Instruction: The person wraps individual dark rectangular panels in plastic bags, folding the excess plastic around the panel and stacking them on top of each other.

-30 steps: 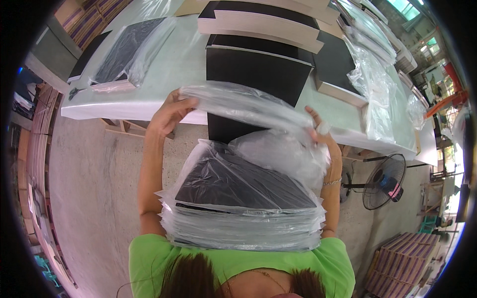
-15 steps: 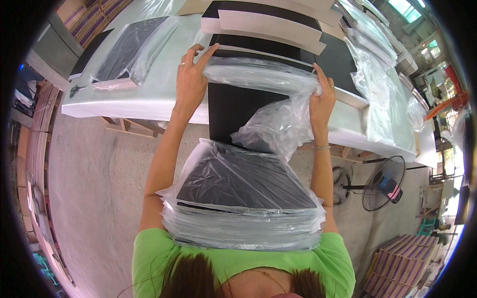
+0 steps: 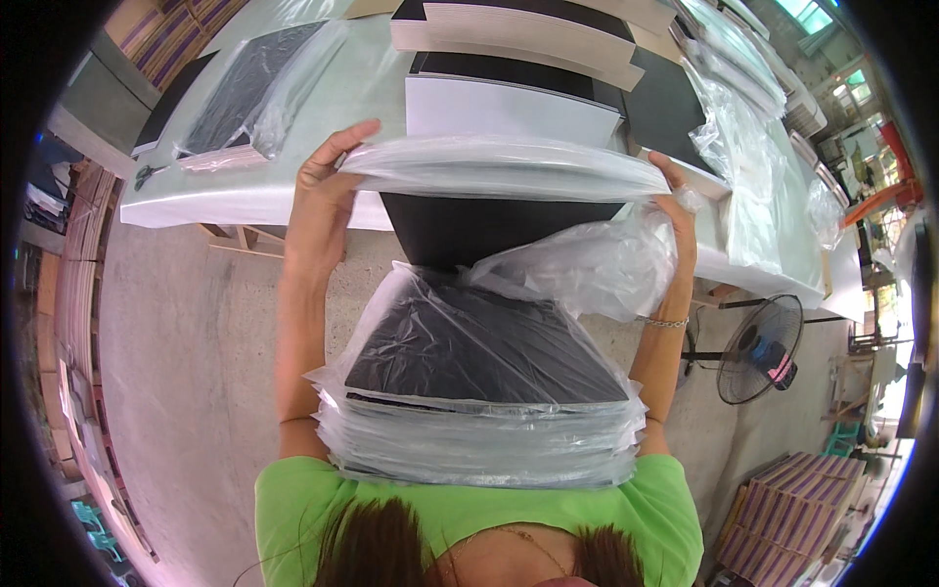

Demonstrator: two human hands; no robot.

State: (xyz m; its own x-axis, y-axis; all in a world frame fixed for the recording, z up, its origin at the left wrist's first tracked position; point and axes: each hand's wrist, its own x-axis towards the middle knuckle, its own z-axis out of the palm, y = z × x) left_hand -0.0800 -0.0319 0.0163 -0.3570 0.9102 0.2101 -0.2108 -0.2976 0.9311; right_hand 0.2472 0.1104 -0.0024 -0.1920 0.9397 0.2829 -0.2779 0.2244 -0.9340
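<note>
Beyond our left hand (image 3: 328, 176) and right hand (image 3: 678, 196), stacked boards (image 3: 514, 34) sit on the pale tabletop (image 3: 362, 83); a fan (image 3: 761, 350) stands to the right, nearer us. Both hands are partly curled, gripping opposite ends of a gathered plastic bag (image 3: 509, 166), stretched across a black board (image 3: 499, 225) between them.

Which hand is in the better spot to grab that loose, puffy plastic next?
Probably the right hand: the loose plastic bunches up close by its wrist. The left hand is at the other end of the stretched plastic, so it would likely have to reach across.
</note>
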